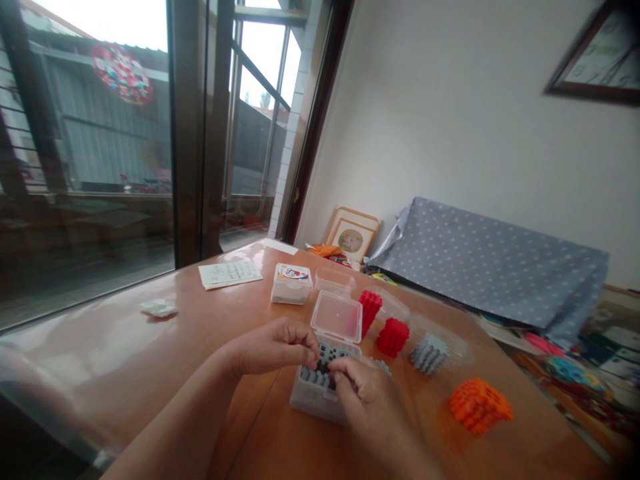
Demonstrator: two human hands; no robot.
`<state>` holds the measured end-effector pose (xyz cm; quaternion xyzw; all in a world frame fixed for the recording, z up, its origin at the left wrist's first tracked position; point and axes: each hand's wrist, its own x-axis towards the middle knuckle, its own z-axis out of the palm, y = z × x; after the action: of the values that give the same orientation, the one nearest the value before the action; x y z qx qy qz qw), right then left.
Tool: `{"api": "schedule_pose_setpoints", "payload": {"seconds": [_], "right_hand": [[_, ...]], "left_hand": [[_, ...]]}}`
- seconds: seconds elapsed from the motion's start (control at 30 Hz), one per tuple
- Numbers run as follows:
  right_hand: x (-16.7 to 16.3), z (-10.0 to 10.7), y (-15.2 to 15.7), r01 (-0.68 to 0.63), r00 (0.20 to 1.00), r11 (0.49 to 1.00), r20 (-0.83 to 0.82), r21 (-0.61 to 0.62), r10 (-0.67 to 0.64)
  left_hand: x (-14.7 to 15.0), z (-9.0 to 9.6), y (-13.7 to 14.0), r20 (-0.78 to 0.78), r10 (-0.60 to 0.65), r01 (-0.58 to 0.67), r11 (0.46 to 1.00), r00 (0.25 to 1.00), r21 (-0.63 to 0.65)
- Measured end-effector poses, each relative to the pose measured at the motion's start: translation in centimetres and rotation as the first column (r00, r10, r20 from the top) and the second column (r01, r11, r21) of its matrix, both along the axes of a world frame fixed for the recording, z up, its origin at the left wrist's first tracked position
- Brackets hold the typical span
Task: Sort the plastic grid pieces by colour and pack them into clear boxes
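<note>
A clear plastic box (315, 400) with its lid (337, 317) hinged back stands on the table in front of me. Rows of small grey plastic pieces (314, 377) lie inside it, with a dark gap between them. From the left, my left hand (280, 347) reaches over the box with thumb and fingertips pinched together. Opposite it, my right hand (367, 393) has its fingers curled down into the box among the pieces. Whatever either hand pinches is too small or too covered to name.
Beyond the box stand red stacks (393, 337), a grey stack (429, 353) and an orange stack (480, 405) of plastic pieces. Clear containers (445, 340) lie behind them. A white lidded box (291, 283), a written sheet (230, 274) and a crumpled wrapper (159, 307) are farther left.
</note>
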<state>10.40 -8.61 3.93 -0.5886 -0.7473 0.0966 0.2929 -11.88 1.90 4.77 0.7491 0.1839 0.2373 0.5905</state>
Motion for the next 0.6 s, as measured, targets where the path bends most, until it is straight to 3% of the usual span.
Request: {"api": "schedule_pose_setpoints", "payload": {"seconds": [0.17,0.33,0.47,0.6], "right_hand": [[0.7,0.3,0.0,-0.004,0.980,1.000,-0.199,0.021,0.008],[5.1,0.6,0.3,0.201,0.868,0.979,-0.459,-0.019,-0.187],[10.3,-0.5,1.2,0.434,0.805,0.899,-0.426,-0.052,-0.413],[13.1,-2.5,2.0,0.500,0.799,0.857,-0.315,-0.127,-0.513]], "left_hand": [[0.0,-0.1,0.0,0.017,0.016,-0.015,1.000,1.000,-0.022],[0.0,-0.1,0.0,0.019,0.009,-0.008,1.000,1.000,-0.019],[0.0,-0.1,0.2,-0.004,-0.003,0.003,1.000,1.000,-0.001],[0.2,-0.1,0.4,-0.038,-0.006,0.007,1.000,0.999,0.017]]}}
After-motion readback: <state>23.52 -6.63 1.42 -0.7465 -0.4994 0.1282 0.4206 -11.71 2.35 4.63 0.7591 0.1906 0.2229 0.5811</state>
